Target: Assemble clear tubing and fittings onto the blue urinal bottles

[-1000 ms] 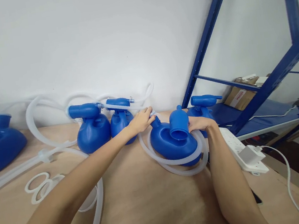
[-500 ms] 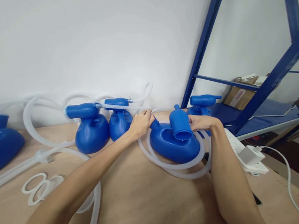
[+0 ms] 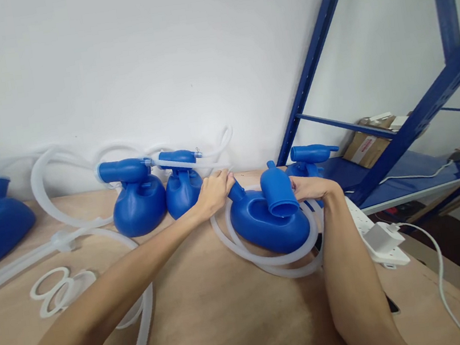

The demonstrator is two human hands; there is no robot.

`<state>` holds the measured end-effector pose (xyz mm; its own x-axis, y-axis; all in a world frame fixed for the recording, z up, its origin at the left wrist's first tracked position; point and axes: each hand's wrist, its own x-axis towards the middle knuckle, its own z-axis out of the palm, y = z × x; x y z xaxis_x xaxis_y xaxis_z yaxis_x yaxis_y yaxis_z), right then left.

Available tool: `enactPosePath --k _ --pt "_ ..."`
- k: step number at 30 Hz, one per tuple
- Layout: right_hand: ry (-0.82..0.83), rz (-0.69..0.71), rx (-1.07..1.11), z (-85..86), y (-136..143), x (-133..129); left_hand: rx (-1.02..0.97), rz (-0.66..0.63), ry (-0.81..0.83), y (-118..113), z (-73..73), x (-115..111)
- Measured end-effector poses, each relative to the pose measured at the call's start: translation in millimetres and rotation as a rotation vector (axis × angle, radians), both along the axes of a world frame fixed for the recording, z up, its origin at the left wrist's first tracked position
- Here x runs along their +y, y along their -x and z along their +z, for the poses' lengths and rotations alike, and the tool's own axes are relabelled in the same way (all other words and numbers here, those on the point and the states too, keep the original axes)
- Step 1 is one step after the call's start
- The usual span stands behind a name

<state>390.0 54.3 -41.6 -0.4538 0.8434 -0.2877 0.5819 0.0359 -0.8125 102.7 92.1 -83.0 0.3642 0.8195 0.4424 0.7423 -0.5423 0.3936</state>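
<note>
A blue urinal bottle (image 3: 260, 231) lies on the wooden table, its neck pointing up and left. A blue cup-shaped funnel (image 3: 279, 191) with a narrow spout rests over its right part. Translucent tubing (image 3: 270, 264) loops around the bottle. At the neck, my left hand (image 3: 216, 190) is closed, its fingers pinching the tubing where the loops run up. My right hand (image 3: 308, 188) is bent behind the funnel at the bottle's far right side. Its fingertips are mostly hidden there, so their grip does not show.
More blue bottles with funnels stand along the wall, two at left (image 3: 139, 206) and one at right (image 3: 309, 155). Loose tubing (image 3: 142, 335) and white rings (image 3: 51, 283) lie on the left. A power strip (image 3: 391, 255) with a charger sits right, beside a blue shelf frame (image 3: 320, 55).
The view has shifted slightly. A thin white tip that stuck out past my left fingertips no longer shows. Both hands keep nearly the same places around the bottle.
</note>
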Motion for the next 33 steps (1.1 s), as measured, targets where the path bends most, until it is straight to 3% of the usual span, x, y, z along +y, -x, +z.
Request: enactPosePath --k 7,13,18,26,29,33 --pt "-0.050 -0.010 -0.011 -4.7 -11 1 -0.121 -0.056 0.162 12 -0.2 2" --pt "-0.086 -0.054 -0.039 -2.6 -19 -1 0.016 0.049 0.123 24 21.0 14" --pt "-0.130 -0.110 -0.048 1.6 -22 -5 0.197 0.135 0.057 21 33.6 16" --pt "-0.228 -0.295 -0.043 2.1 -40 -10 0.363 0.231 0.095 21 24.6 -5" --pt "-0.229 -0.302 -0.025 -2.1 -42 -10 0.333 0.186 0.070 20 19.6 -10" --pt "-0.209 -0.281 -0.022 -6.0 -40 -9 0.210 -0.035 -0.008 7 19.0 -13"
